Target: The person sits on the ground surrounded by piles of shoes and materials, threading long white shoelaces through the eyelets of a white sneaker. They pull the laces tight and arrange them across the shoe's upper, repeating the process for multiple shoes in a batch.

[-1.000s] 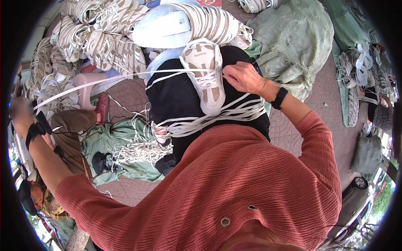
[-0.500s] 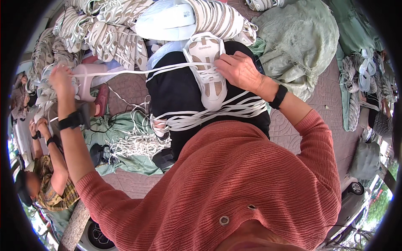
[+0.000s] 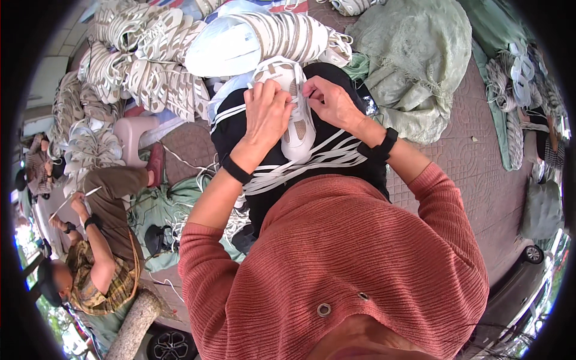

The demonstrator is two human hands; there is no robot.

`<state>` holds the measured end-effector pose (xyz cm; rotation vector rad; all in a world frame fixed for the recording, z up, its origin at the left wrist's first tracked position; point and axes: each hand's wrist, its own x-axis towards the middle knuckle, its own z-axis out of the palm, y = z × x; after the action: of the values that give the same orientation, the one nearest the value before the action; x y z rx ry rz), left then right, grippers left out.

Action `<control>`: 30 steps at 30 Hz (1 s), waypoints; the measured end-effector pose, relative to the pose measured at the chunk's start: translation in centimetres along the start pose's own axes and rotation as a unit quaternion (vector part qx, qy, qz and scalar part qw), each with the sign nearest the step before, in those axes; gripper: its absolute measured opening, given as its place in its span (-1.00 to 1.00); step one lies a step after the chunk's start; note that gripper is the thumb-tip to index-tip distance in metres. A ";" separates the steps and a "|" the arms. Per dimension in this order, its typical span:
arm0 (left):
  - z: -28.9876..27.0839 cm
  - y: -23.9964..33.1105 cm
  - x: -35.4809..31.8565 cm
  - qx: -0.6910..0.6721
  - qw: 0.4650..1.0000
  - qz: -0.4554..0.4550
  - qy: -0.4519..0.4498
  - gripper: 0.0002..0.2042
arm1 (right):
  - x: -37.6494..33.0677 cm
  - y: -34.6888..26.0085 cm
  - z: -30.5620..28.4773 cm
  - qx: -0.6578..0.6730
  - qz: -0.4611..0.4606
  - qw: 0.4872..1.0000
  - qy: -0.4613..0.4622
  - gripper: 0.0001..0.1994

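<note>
A white and beige sneaker [image 3: 295, 123] lies sole-away on my lap, on black trousers [image 3: 240, 129]. My left hand [image 3: 268, 114] rests on its left side, fingers pinching at the lacing near the toe end. My right hand [image 3: 327, 99] grips the sneaker's right edge, close to the left hand. Several white shoelaces [image 3: 312, 163] lie across my lap under the shoe. Both wrists wear black bands.
Piles of white sneakers [image 3: 138, 66] lie at the upper left, with a pale bundled sack [image 3: 228, 48] ahead. A green sack [image 3: 414, 66] sits upper right. Another person [image 3: 99, 252] sits at lower left holding a lace. A pink stool [image 3: 133, 135] and loose laces [image 3: 192, 216] are on the brick floor.
My left arm, stretched far out to the left pulling a lace, has swung back in; the left hand now sits on the sneaker beside the right hand.
</note>
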<state>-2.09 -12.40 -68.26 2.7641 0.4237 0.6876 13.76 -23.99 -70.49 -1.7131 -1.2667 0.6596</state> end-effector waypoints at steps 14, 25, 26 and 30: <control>-1.5 -2.4 -0.6 -0.317 0.908 -0.200 -0.187 -0.92 | -1.3 -0.9 0.2 -0.160 -0.151 0.975 0.040 -0.68; -2.2 -3.8 0.5 -0.126 0.981 -0.132 -0.068 -0.91 | 2.8 -0.9 -0.1 0.027 -0.116 0.981 -0.155 -0.88; -2.7 -3.8 0.7 -0.053 0.992 -0.100 -0.051 -0.90 | 3.0 -1.2 -0.2 0.086 -0.039 0.978 -0.184 -0.86; -3.4 -3.6 0.7 0.039 0.992 0.012 -0.120 -0.88 | 3.6 -1.5 -0.6 0.212 0.134 0.946 -0.204 -0.79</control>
<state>-3.95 -8.21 -66.25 2.8833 0.3735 0.3434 14.76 -20.69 -68.62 -1.4364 -1.0594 1.3996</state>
